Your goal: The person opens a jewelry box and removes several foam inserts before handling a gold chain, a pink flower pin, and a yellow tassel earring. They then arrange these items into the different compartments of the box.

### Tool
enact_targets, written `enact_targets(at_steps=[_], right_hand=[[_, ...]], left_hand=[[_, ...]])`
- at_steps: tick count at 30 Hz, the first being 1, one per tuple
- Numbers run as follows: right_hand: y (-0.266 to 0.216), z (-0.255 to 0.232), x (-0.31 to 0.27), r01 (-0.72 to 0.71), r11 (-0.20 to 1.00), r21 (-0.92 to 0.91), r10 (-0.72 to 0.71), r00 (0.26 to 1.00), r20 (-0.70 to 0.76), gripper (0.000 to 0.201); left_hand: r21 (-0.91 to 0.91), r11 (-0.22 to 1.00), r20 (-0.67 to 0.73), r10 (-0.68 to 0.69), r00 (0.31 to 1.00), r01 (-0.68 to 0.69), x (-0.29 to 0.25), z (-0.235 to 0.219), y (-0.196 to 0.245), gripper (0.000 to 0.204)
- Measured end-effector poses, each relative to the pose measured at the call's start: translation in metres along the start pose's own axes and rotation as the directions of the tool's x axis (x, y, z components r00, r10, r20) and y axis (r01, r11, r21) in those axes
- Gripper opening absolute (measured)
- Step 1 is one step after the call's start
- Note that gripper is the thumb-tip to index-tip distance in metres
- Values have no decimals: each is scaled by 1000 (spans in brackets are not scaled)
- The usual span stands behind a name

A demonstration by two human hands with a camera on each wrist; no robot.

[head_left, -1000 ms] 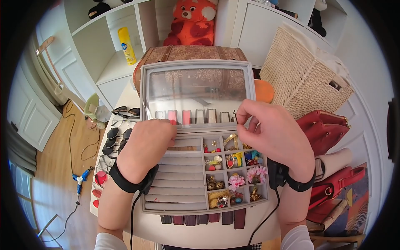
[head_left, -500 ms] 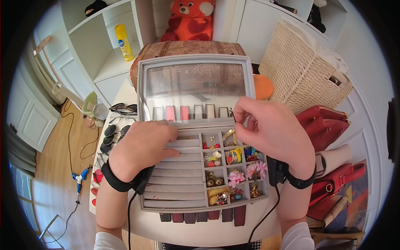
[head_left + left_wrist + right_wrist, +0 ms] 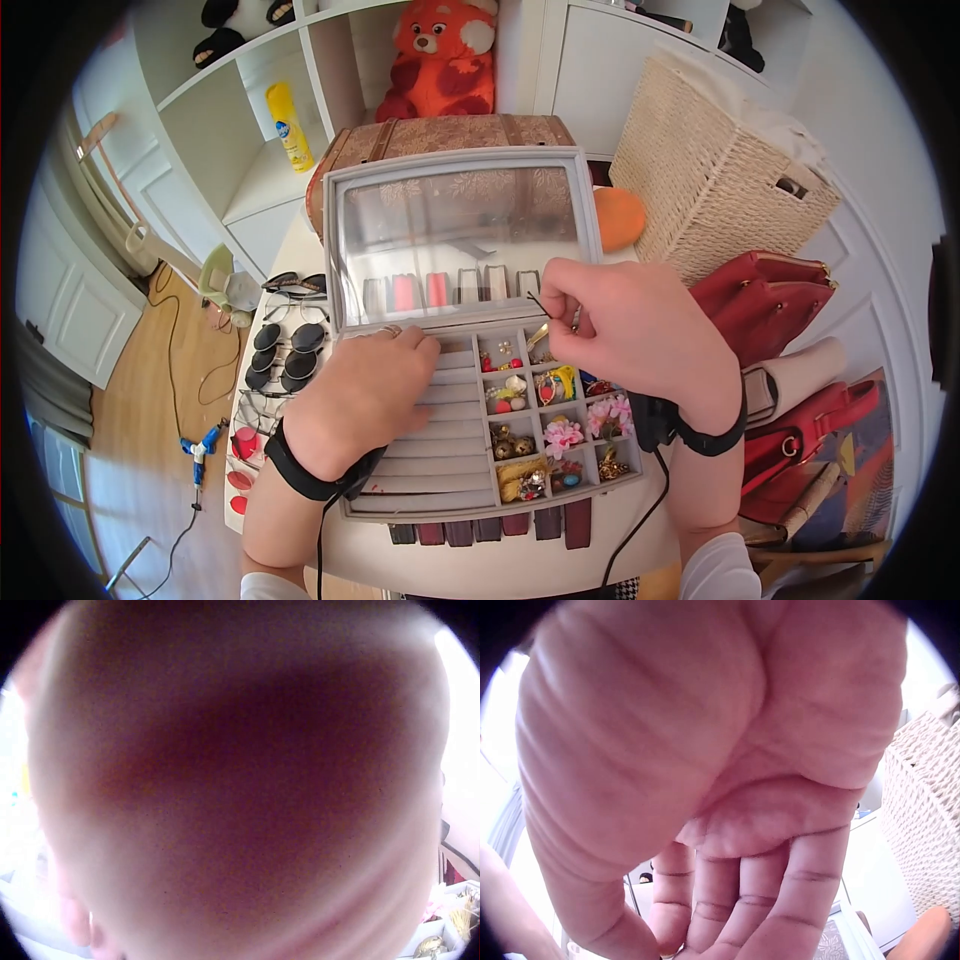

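A grey jewelry box (image 3: 420, 508) stands with its clear-windowed lid (image 3: 455, 225) raised. My left hand (image 3: 375, 395) lies over the upper part of its padded ring rolls (image 3: 440, 447), fingertips near the back edge, with nothing seen in its grasp. Between thumb and forefinger my right hand (image 3: 640, 325) pinches a thin dark hairpin (image 3: 537, 300), just above the back compartments. Those small compartments hold earrings, beads, pink flower pieces (image 3: 563, 433) and gold-coloured jewelry (image 3: 522, 480). The palm fills most of the left wrist view; the right wrist view shows curled fingers (image 3: 810, 877).
Sunglasses (image 3: 300, 355) line the table's left side. Dark narrow cases (image 3: 487, 530) poke out at the box's front. Behind stand a patterned brown chest (image 3: 450, 135) and a wicker basket (image 3: 690, 160). Red handbags (image 3: 760, 300) are on the right.
My right hand keeps the hairpin and has shifted slightly left and down. The left hand has moved a little down and right over the rolls, its fingers spreading. The head view has shifted a little.
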State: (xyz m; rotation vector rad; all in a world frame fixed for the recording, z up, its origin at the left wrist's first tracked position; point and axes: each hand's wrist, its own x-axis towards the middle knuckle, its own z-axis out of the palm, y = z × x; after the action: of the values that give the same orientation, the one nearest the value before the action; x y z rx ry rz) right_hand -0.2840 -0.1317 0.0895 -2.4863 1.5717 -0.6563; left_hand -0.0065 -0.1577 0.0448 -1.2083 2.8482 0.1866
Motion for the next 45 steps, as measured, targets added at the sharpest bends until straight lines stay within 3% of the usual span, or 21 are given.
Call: enact_targets(at_steps=[6,11,14,18,22,29,34,37,39,43,45], right_hand=[[-5,-2,1,-18,1000,-26,19,999,32,14],[-5,1,1,12,1000,-18,-12,1000,5,14],[-7,-1,1,5,999,-34,-4,1000,16,13],[-7,-1,2,17,999,-34,-17,1000,4,13],[-7,3,1,18,999,-41,-18,1000,0,13],[-7,5,0,45,998,-52,-45,999,1,13],[13,12,-1,-18,994,-112,24,998,51,13],[32,16,-2,-54,990,-130,61,997,50,13],[36,13,-1,-66,991,-120,72,997,41,13],[35,9,0,-61,995,-80,66,996,63,14],[32,8,1,-57,996,-74,62,995,75,15]], left_hand=[[-39,999,13,11,1000,-10,0,-1,-3,61],[-165,986,165,-13,986,40,-4,-16,7,87],[-32,998,209,-53,977,61,-1,-6,14,93],[51,995,280,-97,955,86,3,-10,24,91],[60,997,255,-64,965,50,3,-4,18,89],[-27,999,254,-16,967,24,5,0,5,93],[-142,989,222,0,975,32,5,-4,-7,90],[-146,989,228,56,972,-23,8,-7,-9,81],[-263,965,248,57,967,10,9,-11,-10,65],[-239,969,192,111,975,-63,12,-5,-15,58],[-194,981,334,81,939,-16,16,-10,-13,56]])
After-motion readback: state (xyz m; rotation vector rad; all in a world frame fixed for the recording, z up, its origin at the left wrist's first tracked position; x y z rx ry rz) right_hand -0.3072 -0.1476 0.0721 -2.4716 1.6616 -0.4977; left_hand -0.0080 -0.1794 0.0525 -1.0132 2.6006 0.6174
